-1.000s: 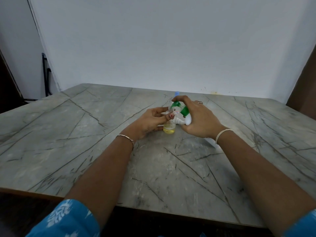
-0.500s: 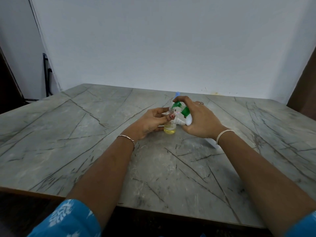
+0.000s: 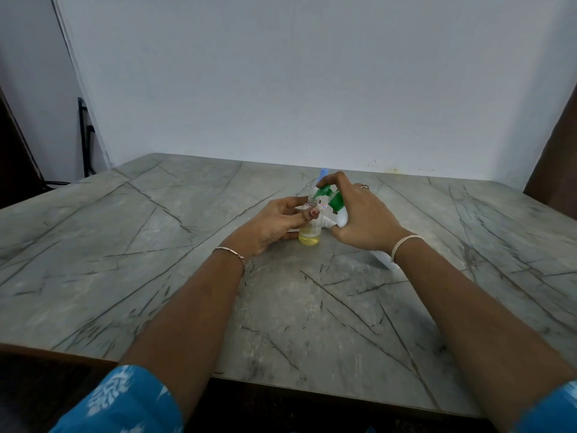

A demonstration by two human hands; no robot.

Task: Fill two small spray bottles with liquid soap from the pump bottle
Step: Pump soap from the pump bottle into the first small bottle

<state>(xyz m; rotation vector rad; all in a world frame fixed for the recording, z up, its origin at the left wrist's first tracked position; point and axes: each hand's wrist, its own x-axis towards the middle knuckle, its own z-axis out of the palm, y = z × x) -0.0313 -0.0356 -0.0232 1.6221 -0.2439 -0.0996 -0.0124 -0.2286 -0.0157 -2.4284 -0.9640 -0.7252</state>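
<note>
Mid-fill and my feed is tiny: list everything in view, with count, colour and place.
Small clear plastic bottle: one, yellow liquid at its bottom, upright, table centre.
White pump bottle with green pump head: one, spout at the clear bottle's mouth.
Blue-topped item: one, behind the pump head, mostly hidden.
White shape: one, under the right wrist; unidentifiable.
Grey veined stone table: one.
Black stand: one, far left, beyond the table.
Left hand: holds the clear bottle; thin bracelet.
Right hand: grips the pump bottle, finger on the pump head; pale wristband.
</note>
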